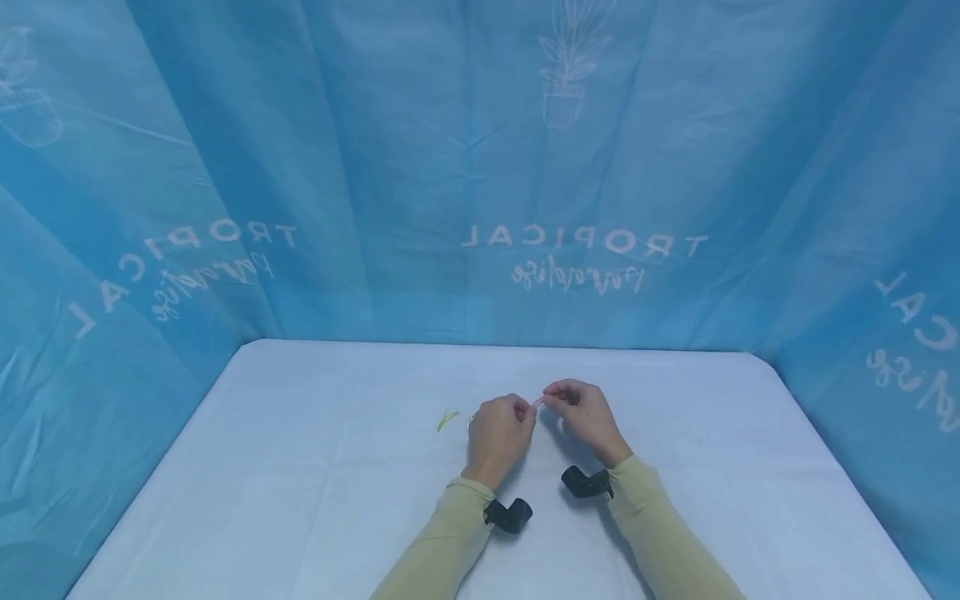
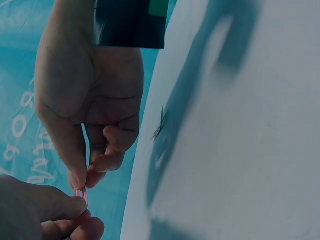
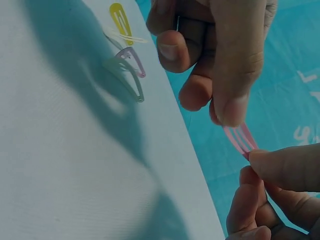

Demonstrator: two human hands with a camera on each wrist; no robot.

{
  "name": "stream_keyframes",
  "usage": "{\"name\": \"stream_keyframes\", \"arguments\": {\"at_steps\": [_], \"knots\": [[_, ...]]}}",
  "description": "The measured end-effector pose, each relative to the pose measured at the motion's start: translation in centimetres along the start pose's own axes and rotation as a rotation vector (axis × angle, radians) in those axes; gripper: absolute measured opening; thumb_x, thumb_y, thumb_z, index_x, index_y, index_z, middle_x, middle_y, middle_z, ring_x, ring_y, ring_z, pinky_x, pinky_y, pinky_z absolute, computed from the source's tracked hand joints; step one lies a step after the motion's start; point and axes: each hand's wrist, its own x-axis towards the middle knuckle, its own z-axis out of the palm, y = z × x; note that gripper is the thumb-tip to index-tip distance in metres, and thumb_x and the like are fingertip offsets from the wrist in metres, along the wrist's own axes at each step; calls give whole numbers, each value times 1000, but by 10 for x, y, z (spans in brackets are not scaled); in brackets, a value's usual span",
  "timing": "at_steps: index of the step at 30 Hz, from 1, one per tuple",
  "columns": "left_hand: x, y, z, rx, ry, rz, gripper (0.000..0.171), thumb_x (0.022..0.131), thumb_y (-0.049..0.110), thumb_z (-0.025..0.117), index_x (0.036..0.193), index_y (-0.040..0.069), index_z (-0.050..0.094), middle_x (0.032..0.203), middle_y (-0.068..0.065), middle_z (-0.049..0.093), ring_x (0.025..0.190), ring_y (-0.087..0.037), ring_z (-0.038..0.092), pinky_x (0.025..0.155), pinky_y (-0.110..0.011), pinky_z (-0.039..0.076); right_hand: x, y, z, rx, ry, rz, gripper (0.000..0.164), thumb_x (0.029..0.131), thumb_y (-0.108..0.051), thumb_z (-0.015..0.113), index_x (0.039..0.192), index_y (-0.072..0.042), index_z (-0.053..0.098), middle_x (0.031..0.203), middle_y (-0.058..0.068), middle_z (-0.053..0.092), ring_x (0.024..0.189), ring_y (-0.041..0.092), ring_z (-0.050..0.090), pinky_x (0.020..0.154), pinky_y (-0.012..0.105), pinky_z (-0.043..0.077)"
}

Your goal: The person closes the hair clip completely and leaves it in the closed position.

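Note:
Between my two hands, raised above the table, is a pink snap hair clip (image 3: 241, 140). My left hand (image 1: 501, 437) pinches one end of it between thumb and index finger. The other end is pinched by the thumb and fingertips of my right hand (image 1: 588, 421). Only a thin sliver of the clip (image 1: 538, 402) shows in the head view. In the left wrist view, fingertips hide most of it. To the left of my left hand, a yellow hair clip (image 1: 447, 421) lies on the table. The right wrist view shows a purple clip (image 3: 132, 59) and a pale green clip (image 3: 131, 82) near it.
A white cloth covers the table (image 1: 300, 500). Blue curtains (image 1: 397, 167) with mirrored lettering hang behind and at both sides. Black camera mounts (image 1: 510, 517) sit on both wrists. A pale, thin clip (image 3: 125, 36) overlaps the yellow one's end.

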Motion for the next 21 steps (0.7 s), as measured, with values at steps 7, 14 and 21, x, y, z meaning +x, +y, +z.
{"name": "stream_keyframes", "arguments": {"at_steps": [7,14,21], "knots": [[0,5,1,26,-15,16,12,90,22,75,86,11,76,70,6,68,63,-8,60,59,-25,48,1,-2,-5,9,-17,-9,19,95,-13,68,110,-2,72,104,9,73,97,23,66,84,36,49],[-3,9,-1,39,-37,43,12,90,22,75,87,10,76,70,5,67,62,-8,59,58,-24,46,2,-6,-7,3,-26,-30,18,93,-12,69,109,-4,73,103,9,73,99,25,66,87,38,46],[-4,11,-1,43,-61,77,10,88,19,76,88,9,77,69,5,67,60,-6,57,56,-21,44,3,-7,-12,-61,-31,-42,17,93,-13,70,107,-4,74,108,10,74,106,29,66,91,46,47]]}}
